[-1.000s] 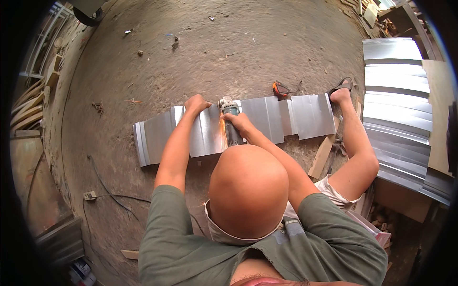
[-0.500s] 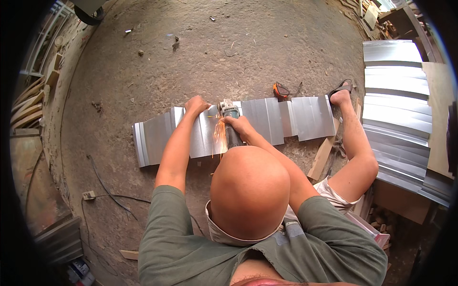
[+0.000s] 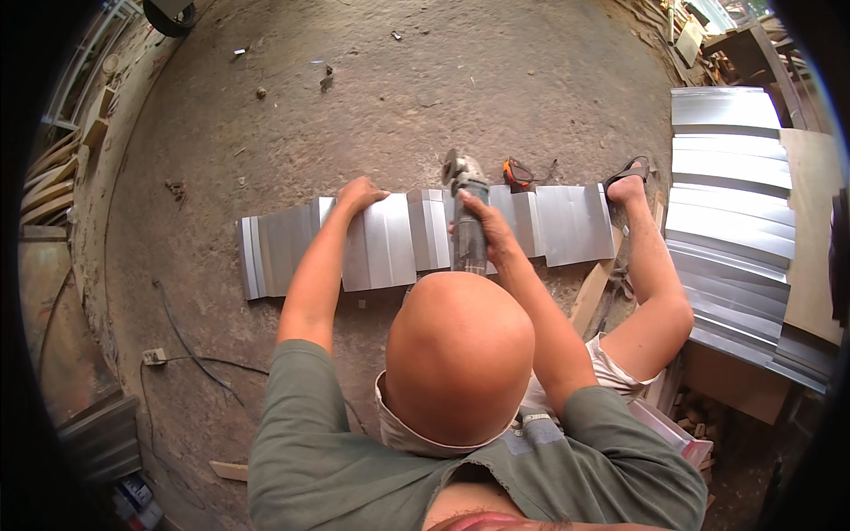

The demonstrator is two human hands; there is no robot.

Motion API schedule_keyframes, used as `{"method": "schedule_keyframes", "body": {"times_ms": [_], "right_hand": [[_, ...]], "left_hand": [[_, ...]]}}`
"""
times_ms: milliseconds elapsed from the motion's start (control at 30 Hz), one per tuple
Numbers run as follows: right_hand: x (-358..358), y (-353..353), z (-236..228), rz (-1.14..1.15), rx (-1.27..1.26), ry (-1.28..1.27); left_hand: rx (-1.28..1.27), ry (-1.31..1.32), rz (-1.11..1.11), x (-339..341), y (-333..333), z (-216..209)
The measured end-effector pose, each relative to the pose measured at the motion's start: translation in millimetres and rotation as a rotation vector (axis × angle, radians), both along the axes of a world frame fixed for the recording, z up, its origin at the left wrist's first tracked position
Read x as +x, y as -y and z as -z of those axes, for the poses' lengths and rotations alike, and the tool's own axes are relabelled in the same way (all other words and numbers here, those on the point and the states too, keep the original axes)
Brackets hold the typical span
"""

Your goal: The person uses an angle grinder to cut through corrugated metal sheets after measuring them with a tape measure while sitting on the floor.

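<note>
A long ribbed silver sheet of metal (image 3: 379, 248) lies crosswise on the ground in front of my bent knee. My left hand (image 3: 361, 192) grips its far edge, left of the middle, with the fingertips partly hidden. An angle grinder (image 3: 471, 208) is held in my right hand (image 3: 490, 227), which wraps round its body. The grinder's head points away from me, beyond the sheet's far edge, and no sparks show. My knee hides the grinder's rear end. My right foot, in a dark sandal (image 3: 628, 173), is by the sheet's right end.
An orange and black tape measure (image 3: 518, 173) lies just past the sheet. Larger ribbed metal sheets (image 3: 730, 199) are at the right, beside a pale board (image 3: 810, 239). A wooden strip (image 3: 591, 288) sits near my right leg. Dark cables run from a socket box (image 3: 154, 357) at the left.
The grinder has come off the sheet and moved right in my right hand, and the sparks have stopped. My left hand stays at the sheet's far edge.
</note>
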State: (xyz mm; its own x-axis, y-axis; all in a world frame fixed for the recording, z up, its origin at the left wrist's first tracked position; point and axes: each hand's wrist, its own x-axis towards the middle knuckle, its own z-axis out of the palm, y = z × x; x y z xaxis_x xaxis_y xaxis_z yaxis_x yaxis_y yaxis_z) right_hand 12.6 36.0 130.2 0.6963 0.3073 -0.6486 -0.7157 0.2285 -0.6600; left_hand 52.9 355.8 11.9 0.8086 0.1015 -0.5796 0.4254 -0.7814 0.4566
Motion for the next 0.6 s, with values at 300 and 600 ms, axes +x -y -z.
{"method": "schedule_keyframes", "body": {"times_ms": [300,600], "right_hand": [[-11,87,-31,0.179,0.057,0.064],[-21,101,-43,0.093,0.041,0.073]], "left_hand": [[-0.358,0.136,-0.052,3,-26,-41],[-0.125,0.263,-0.009,1,-11,-59]]}}
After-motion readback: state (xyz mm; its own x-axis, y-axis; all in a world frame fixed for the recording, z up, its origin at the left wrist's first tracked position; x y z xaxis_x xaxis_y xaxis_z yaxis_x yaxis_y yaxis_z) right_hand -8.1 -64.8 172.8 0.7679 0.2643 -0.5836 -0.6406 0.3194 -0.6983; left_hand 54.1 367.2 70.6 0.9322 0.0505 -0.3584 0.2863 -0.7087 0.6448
